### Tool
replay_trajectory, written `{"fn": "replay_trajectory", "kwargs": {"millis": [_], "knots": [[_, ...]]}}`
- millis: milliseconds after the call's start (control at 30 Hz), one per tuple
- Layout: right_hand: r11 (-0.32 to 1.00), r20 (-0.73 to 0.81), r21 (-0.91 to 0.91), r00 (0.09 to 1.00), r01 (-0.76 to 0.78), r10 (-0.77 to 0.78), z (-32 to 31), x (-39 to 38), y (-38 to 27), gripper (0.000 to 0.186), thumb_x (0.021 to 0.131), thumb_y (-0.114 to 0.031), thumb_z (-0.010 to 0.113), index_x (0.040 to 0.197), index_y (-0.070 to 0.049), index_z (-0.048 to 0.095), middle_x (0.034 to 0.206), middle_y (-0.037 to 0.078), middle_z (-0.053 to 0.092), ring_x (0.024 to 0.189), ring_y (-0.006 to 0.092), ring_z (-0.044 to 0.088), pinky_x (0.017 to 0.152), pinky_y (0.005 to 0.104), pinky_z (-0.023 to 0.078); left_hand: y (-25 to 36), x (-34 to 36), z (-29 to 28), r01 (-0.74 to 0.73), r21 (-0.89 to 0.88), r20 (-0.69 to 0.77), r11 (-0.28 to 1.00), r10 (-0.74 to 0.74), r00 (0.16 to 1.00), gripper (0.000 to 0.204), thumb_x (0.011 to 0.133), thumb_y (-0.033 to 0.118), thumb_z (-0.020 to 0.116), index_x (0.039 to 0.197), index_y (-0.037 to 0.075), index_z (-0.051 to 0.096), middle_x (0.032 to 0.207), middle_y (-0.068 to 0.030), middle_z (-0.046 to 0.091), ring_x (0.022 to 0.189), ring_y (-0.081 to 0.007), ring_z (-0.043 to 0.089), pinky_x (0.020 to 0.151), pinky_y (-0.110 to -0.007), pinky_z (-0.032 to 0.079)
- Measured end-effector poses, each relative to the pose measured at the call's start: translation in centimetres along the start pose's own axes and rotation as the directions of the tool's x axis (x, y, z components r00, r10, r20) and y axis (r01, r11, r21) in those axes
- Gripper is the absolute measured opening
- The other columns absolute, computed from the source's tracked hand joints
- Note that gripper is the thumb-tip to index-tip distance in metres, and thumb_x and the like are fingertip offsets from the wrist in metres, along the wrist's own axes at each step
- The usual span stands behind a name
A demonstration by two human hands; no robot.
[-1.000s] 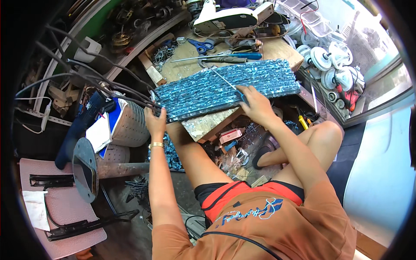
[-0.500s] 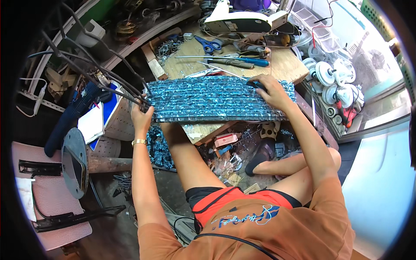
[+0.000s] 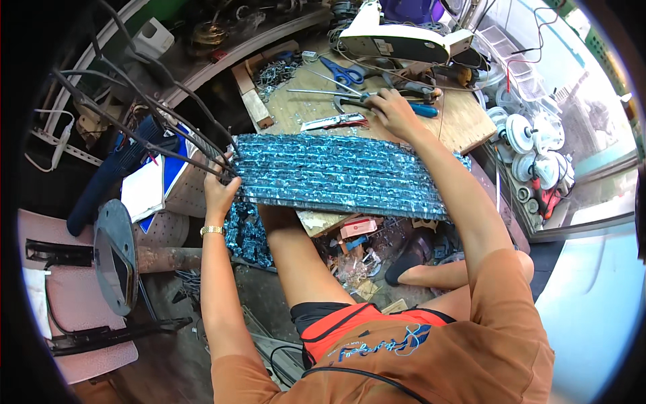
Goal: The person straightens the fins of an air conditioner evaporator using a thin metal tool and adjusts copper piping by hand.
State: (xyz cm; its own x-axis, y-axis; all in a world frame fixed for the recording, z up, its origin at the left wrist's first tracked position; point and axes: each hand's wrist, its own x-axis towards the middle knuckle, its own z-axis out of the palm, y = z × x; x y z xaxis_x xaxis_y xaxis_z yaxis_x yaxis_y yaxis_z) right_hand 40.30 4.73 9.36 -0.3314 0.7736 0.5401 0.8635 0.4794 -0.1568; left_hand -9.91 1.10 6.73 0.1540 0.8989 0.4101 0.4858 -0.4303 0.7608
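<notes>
A long slab-like finned coil (image 3: 336, 172), with rows of shiny blue fins, lies across the near edge of the workbench and over my leg. Dark bent pipes (image 3: 145, 101) rise from its left end. My left hand (image 3: 221, 187) is closed on that end, beside the pipes; its fingers are partly hidden. Past the coil's far edge, my right hand (image 3: 391, 111) is closed round the handle of a screwdriver (image 3: 336, 82), whose thin shaft points to the far left. Under this hand are other tools, among them a blue-handled tool (image 3: 424, 110).
Blue scissors (image 3: 341, 71) and a white-cased machine (image 3: 397, 42) sit at the bench's back. Small metal bits (image 3: 276, 74) lie at its left. White plastic reels (image 3: 531, 138) stand by the window. Left of me are a pink chair (image 3: 87, 289) and a round metal plate (image 3: 114, 256).
My right hand has moved from the coil's right part away to the tools on the bench, taking the screwdriver along. The coil's right side has tilted nearer; my left hand stays on it.
</notes>
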Motion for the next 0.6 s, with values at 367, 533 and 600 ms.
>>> {"fn": "replay_trajectory", "kwargs": {"millis": [367,533,600], "knots": [[0.993,0.053,-0.020,0.992,0.116,-0.115,4.7,4.1,-3.9,0.028,0.088,-0.020,0.076,0.116,-0.023,0.074,0.120,0.008,0.065,0.115,0.0322,0.059,0.091,0.0480,0.051,0.4,1.6,2.5,0.082,0.109,-0.069,0.991,-0.074,0.995,0.061,0.083,0.007,0.069,0.144,0.012,0.066,0.125,-0.0094,0.073,0.108,-0.0236,0.069,0.098,-0.037,0.053],[1.000,0.000,-0.009,1.000,-0.028,0.028,2.9,5.3,-2.5,0.021,0.093,-0.027,0.074,0.113,-0.026,0.080,0.132,0.009,0.065,0.121,0.0329,0.057,0.094,0.0502,0.049,1.0,1.2,3.3,0.016,0.291,-0.117,0.957,0.019,0.993,0.058,0.089,0.011,0.073,0.146,0.012,0.065,0.133,-0.0147,0.071,0.120,-0.0320,0.068,0.104,-0.042,0.052],[0.992,0.012,0.088,0.996,-0.090,0.089,1.1,6.0,-0.8,0.021,0.097,-0.026,0.070,0.114,-0.018,0.080,0.121,0.011,0.069,0.113,0.0350,0.061,0.095,0.0489,0.051,0.6,1.3,3.6,0.019,0.338,-0.137,0.941,0.029,0.990,0.059,0.090,0.019,0.073,0.148,0.013,0.062,0.135,-0.0177,0.068,0.124,-0.0399,0.064,0.105,-0.049,0.052]]}}
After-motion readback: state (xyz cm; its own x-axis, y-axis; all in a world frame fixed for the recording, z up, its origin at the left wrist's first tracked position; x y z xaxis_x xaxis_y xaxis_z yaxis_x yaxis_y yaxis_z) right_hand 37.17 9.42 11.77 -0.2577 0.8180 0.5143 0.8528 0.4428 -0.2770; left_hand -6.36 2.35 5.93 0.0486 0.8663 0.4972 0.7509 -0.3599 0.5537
